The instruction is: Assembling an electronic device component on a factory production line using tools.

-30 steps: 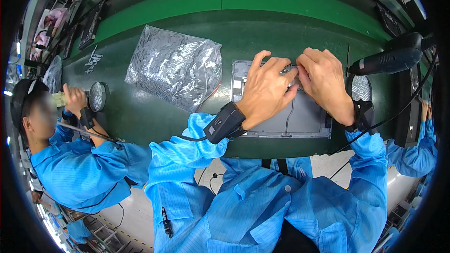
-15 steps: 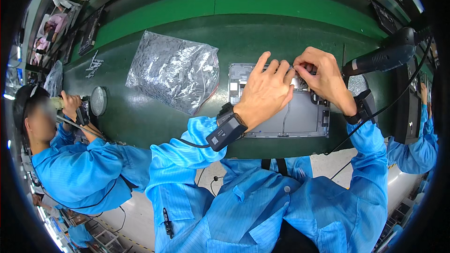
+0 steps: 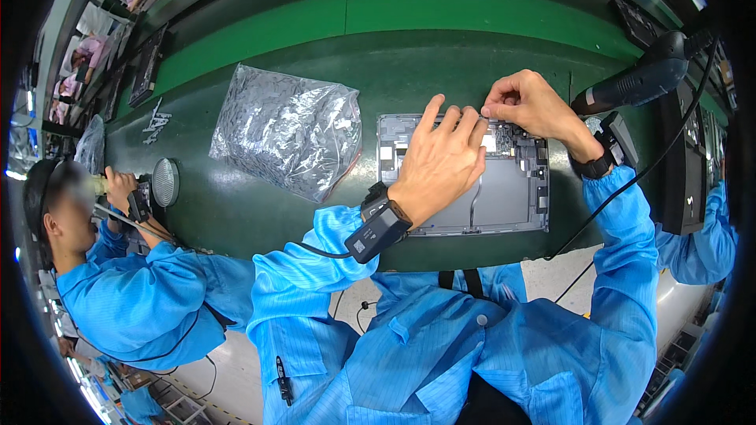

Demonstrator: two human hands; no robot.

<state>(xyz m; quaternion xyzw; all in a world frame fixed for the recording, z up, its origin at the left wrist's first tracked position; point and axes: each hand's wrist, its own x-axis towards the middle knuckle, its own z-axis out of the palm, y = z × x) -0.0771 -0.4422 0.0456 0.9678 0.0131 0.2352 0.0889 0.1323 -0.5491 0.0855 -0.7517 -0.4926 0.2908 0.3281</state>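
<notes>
A flat grey device casing (image 3: 504,201), with electronic parts inside along its far side, lies on the green worktop. My left hand (image 3: 441,161) rests over the casing's left and middle part, palm down, fingers stretched toward the far edge. It hides the parts beneath it. At the far edge, right of those fingertips, my right hand (image 3: 537,109) is closed in a pinch. Whatever sits between its thumb and fingers is too small or too hidden to name. Left of the casing lies a clear plastic bag (image 3: 287,134) full of small dark grey pieces.
A dark cylindrical device (image 3: 630,86) juts in from the right beside my right wrist, with a black cable (image 3: 669,149) hanging there. Small grey pieces (image 3: 156,122) and a round disc (image 3: 165,181) are at the left, near a co-worker (image 3: 142,291) in blue.
My right hand has shifted slightly left and up along the far edge, still pinching; its fingers sit closer together. My left hand stays on the casing. The whole view has shifted slightly.
</notes>
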